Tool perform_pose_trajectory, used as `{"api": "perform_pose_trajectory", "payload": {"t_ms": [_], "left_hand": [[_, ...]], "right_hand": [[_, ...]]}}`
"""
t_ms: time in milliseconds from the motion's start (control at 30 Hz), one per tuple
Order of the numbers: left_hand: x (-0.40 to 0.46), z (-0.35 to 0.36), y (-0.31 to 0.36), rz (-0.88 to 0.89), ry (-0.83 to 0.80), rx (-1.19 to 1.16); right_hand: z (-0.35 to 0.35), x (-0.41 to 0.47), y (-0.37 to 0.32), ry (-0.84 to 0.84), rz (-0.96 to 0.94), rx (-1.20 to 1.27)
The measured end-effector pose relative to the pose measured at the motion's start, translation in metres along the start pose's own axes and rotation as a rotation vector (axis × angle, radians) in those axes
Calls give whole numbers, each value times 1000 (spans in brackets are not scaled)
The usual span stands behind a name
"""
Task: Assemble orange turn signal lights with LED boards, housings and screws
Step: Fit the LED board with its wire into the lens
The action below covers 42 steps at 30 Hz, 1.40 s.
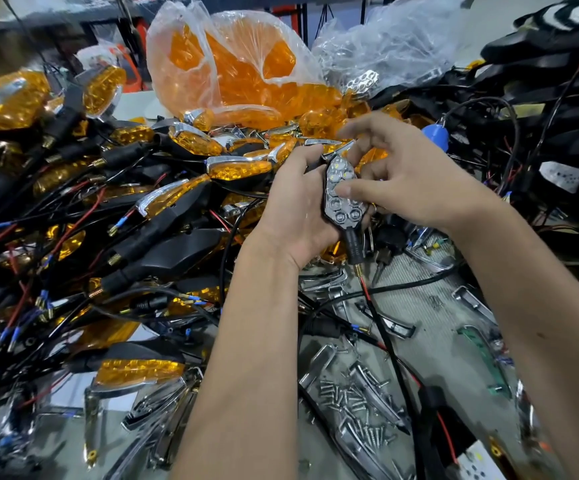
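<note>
- Head view shows the left hand curled round a black housing, palm under it and thumb over its upper left edge, so that grip is closed on the part.
- Right hand is over the same housing, its thumb tip pressing on the chrome reflector insert sitting in the housing's open face; the other fingers are loosely bent above the tip and hold nothing that I can make out.
- Step in hand, as I judge it: seating the reflector and LED board flat in the housing before a lens goes on.
- To do it well, press evenly along the insert rather than at one spot, keep the left grip firm under the shell, and check the rim sits flush all round; a tilted insert would likely stop the lens closing.
- Housing is held above the table, just right of the heap of finished orange lights and up from the loose screws.
- Its long axis runs nearly upright in the view: pointed tip away from the person, toward the bag of orange lenses, and the black stem toward the person, with red and black wires trailing down onto the table.
- Open face is turned up toward the camera.
</note>
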<state>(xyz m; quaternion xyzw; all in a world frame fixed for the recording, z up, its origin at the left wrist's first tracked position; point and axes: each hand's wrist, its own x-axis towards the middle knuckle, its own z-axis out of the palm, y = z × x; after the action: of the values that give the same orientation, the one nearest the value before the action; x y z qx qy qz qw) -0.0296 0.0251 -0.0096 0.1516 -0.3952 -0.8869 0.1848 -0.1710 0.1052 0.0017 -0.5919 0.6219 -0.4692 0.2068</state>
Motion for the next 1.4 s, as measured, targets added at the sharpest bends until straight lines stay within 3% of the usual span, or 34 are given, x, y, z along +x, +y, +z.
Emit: {"api": "perform_pose_trajectory", "payload": {"t_ms": [133, 233, 400, 633, 1033, 1400], "left_hand": [[-2, 0, -1, 98, -1, 141], [-4, 0, -3, 173, -24, 189], [-2, -7, -13, 215, 160, 502], [-4, -11, -13, 320, 168, 496], [-3, -12, -14, 392, 188, 646], [-5, -19, -11, 461, 241, 741]], "right_hand": [[-4, 1, 1, -27, -27, 45], [-4, 0, 4, -19, -33, 209], [-3, 1, 14, 195, 45, 411], [-9, 2, 19, 151, 108, 540], [-2, 1, 14, 316, -57, 267], [1, -1, 15, 266, -81, 229]]}}
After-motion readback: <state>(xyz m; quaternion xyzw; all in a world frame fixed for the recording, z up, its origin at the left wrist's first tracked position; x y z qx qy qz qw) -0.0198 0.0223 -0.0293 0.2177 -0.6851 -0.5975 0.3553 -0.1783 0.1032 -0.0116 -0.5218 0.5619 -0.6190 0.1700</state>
